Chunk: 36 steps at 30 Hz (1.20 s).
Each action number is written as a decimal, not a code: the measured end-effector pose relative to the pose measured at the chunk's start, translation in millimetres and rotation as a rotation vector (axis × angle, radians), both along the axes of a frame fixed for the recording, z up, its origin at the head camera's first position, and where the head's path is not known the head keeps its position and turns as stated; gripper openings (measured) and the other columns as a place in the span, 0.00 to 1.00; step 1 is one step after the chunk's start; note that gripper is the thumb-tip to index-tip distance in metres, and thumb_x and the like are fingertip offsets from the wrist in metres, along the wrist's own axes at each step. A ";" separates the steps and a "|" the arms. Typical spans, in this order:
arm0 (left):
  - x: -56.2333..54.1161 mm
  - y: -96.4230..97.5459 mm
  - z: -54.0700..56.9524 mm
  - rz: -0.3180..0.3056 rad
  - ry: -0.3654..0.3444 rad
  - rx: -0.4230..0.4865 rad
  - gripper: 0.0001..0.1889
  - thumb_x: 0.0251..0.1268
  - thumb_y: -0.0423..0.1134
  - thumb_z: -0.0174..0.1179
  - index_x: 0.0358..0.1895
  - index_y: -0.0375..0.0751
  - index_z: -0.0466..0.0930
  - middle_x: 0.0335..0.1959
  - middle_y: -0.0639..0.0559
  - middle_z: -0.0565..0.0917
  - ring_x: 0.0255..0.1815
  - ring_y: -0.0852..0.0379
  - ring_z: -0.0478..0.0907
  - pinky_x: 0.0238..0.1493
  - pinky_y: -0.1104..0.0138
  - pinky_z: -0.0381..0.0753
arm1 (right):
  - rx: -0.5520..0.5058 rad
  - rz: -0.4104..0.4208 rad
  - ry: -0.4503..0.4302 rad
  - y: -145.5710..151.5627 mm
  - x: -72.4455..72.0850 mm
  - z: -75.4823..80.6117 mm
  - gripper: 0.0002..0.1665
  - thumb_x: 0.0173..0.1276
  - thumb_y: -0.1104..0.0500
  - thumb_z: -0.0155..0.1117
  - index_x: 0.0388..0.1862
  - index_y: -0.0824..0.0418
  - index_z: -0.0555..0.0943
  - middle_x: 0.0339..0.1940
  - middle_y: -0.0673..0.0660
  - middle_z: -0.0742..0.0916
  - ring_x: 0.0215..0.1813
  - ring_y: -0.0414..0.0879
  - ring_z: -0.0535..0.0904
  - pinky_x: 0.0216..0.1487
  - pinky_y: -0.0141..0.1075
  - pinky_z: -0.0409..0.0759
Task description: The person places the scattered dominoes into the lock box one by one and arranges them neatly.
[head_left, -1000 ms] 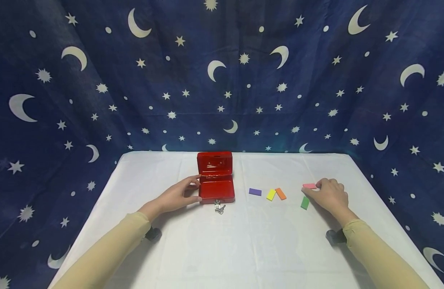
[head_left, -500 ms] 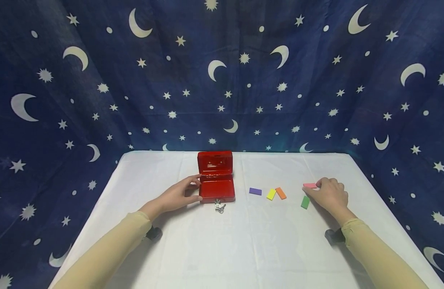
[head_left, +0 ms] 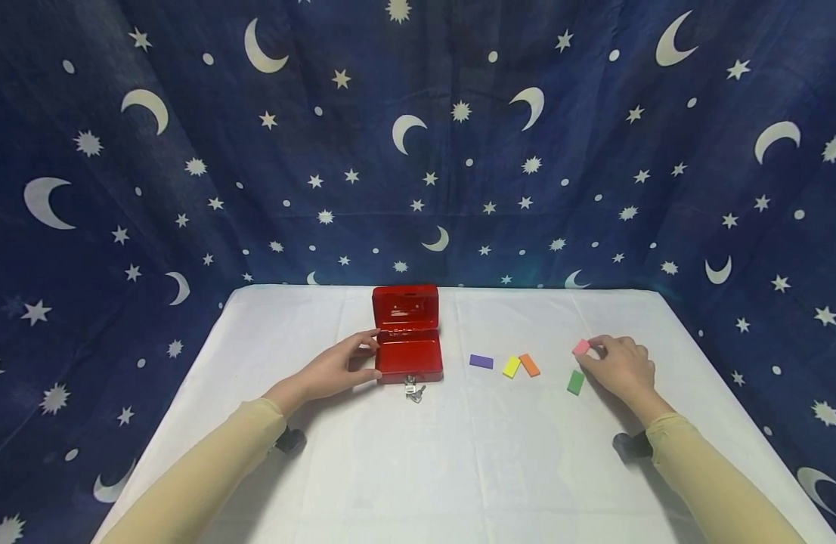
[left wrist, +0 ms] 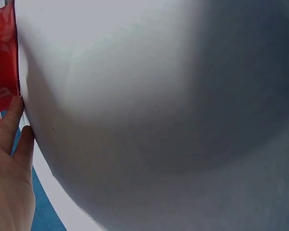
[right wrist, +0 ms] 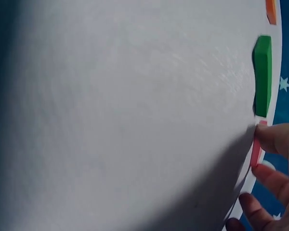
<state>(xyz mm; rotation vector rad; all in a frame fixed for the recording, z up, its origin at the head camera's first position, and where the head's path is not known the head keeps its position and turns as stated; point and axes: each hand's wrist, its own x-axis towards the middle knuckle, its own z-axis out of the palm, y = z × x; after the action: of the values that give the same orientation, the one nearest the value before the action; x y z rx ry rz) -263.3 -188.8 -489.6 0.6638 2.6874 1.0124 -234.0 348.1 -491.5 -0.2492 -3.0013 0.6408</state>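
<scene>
Red cash box (head_left: pixel 428 375) is the landmark. Nearest: pale sleeves, left (head_left: pixel 193 472) and right (head_left: pixel 720 480), to either side of the box and nearer the viewer, over the white worktop (head_left: pixel 425 483). Dark wrist devices (head_left: pixel 291 440) show at both cuffs.

Keys (head_left: pixel 416 394) lie just in front of the box, at its clasp (head_left: pixel 410 382). Green block (head_left: pixel 576 382): well right of the box, flat on the worktop; right wrist view adds its thick side.

Left hand (head_left: pixel 332 368) at the box's left side, grip apart: thumb at the front corner, fingers toward the hinge. Left wrist view gets only a slice of red wall with a fingertip against it.

Right hand (head_left: pixel 618 368) well right of the box, grip clamped on the pink block (head_left: pixel 581 347), just beyond green. Right wrist view shows thumb and a finger at opposite ends, partly hidden in head view; can't tell if it's off the worktop.

Right of the box, going outward: purple block (head_left: pixel 481 362), yellow block (head_left: pixel 512 367), orange block (head_left: pixel 530 365). Purple and yellow in head view only.

Behind: raised lid (head_left: pixel 406 306), then blue moon-and-star backdrop (head_left: pixel 418 181).
</scene>
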 end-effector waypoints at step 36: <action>-0.1 -1.7 -3.0 -0.020 0.047 0.015 0.34 0.61 0.63 0.69 0.69 0.61 0.70 0.72 0.66 0.71 0.76 0.57 0.65 0.74 0.47 0.64 | -0.119 0.070 -0.028 26.6 -3.2 -5.5 0.39 0.69 0.39 0.68 0.70 0.63 0.74 0.63 0.76 0.74 0.62 0.74 0.62 0.56 0.69 0.60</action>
<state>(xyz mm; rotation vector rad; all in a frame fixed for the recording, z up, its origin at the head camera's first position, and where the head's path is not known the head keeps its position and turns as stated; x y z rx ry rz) -263.4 -190.5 -492.6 0.7244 2.7103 1.0257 -237.2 374.8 -497.0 -0.1611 -3.0136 0.8310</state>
